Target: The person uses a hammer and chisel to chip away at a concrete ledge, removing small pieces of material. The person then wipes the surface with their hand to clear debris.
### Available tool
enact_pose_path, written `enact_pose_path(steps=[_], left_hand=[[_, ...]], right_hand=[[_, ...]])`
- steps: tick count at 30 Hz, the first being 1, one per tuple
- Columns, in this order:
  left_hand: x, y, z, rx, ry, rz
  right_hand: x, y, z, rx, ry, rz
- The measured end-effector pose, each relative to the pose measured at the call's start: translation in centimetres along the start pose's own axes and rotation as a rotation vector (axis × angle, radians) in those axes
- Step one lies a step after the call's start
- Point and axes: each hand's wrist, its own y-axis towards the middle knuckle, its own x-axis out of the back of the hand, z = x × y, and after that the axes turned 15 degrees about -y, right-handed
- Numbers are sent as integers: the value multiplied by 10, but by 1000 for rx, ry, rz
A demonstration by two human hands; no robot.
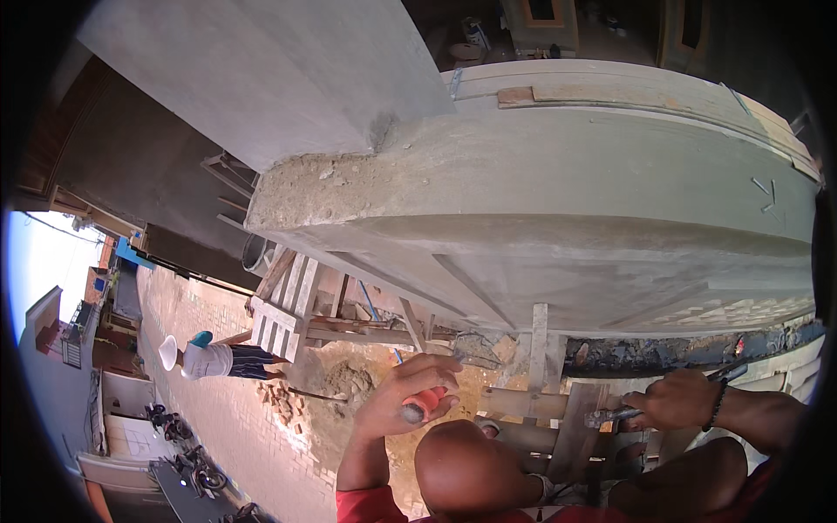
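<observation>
My left hand (418,392) is closed around a short red-orange cylindrical object (426,400) with a round grey end; the fingers hide much of it, and its exact kind is unclear. To the right, my right hand (673,399) grips a hammer-like tool (611,416), its metal end pointing left and its dark handle passing under my wrist. Both hands are below the edge of a smooth grey plastered ledge (588,163), apart from it. Several loose nails (765,194) lie on the ledge's right part.
Beneath me are scaffold planks (523,402). Wooden boards (628,91) lie along the ledge's back, beside a plastered column (281,72). Rough mortar (314,189) covers the ledge corner. Below left stand a person in a white hat (209,359), broken bricks (282,404) and parked motorcycles (199,474).
</observation>
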Motion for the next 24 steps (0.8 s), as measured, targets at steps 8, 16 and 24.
enact_pose_path(steps=[8,16,24], left_hand=[[-59,92,3,275,64,611],[-174,137,25,553,-518,645],[-298,174,6,831,-1067,591]], right_hand=[[-46,-53,-60,-398,95,-173],[-101,-78,-37,-681,840,-468],[-118,-110,-30,-828,805,-721]])
